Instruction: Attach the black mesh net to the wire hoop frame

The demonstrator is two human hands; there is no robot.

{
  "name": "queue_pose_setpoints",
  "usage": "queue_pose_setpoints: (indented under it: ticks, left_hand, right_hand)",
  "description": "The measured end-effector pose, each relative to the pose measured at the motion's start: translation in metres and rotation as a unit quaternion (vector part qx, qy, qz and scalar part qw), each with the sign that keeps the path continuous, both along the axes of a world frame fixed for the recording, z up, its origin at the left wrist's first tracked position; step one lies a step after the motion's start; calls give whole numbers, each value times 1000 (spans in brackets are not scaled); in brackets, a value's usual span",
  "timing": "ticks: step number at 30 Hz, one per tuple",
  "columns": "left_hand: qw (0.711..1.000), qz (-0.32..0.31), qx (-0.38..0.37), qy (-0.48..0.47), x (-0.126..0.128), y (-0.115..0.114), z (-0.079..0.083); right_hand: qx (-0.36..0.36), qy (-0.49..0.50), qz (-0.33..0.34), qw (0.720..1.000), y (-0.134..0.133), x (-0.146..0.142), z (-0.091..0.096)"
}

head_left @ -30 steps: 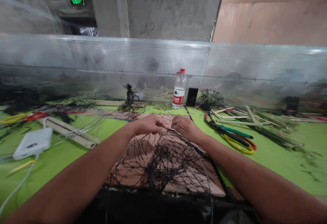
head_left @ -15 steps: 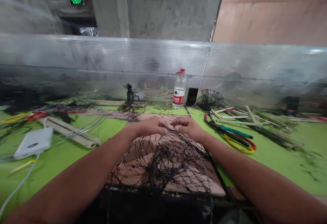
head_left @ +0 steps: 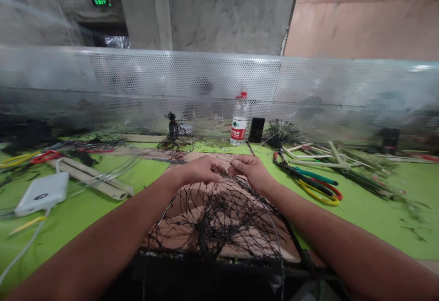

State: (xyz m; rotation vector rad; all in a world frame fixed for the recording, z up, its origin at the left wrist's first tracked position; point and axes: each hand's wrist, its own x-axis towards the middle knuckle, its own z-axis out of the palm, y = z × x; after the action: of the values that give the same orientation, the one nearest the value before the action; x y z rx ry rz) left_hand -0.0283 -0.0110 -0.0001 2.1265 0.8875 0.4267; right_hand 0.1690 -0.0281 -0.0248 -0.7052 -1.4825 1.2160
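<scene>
My left hand (head_left: pixel 200 171) and my right hand (head_left: pixel 247 172) meet at the far edge of a black mesh net (head_left: pixel 214 223), their fingertips pinching its strands from either side. The net lies bunched and tangled in the middle, on a pinkish wooden board (head_left: pixel 219 158). A thin wire hoop (head_left: pixel 165 213) curves through the mesh below my hands. My forearms reach in from the lower corners, and the near edge of the net hangs over the board's edge into dark shadow.
A green mat carries coloured-handled pliers (head_left: pixel 308 184), a white power bank (head_left: pixel 41 194), pale tubes (head_left: pixel 89 180), sticks and net bundles (head_left: pixel 173 131). A plastic water bottle (head_left: pixel 239 125) stands before a perforated metal screen (head_left: pixel 219 77).
My fingertips have drawn closer over the net's far edge and now pinch its strands. The whole view has shifted slightly.
</scene>
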Motion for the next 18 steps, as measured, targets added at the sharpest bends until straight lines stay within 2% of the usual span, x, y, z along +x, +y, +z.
queue_pose_setpoints:
  ticks: [3, 6, 10, 12, 14, 16, 18]
  left_hand:
    - [999, 19, 39, 15, 1, -1, 0]
    - [998, 7, 67, 7, 1, -2, 1]
    - [998, -16, 63, -10, 1, -1, 1]
    - [998, -30, 45, -17, 2, 0, 0]
    - [999, -40, 25, -20, 2, 1, -3]
    - [999, -47, 4, -16, 1, 1, -5]
    - [998, -55, -20, -13, 1, 1, -5]
  right_hand:
    - [-4, 28, -5, 1000, 2, -1, -2]
    - [-17, 62, -5, 998, 4, -1, -4]
    - [2, 44, 7, 999, 4, 2, -4]
    - [55, -10, 8, 998, 3, 5, -1]
    - [138, -102, 25, 985, 0, 8, 3]
    - [228, -191, 50, 954, -2, 11, 8]
    - [297, -238, 62, 923, -3, 12, 11]
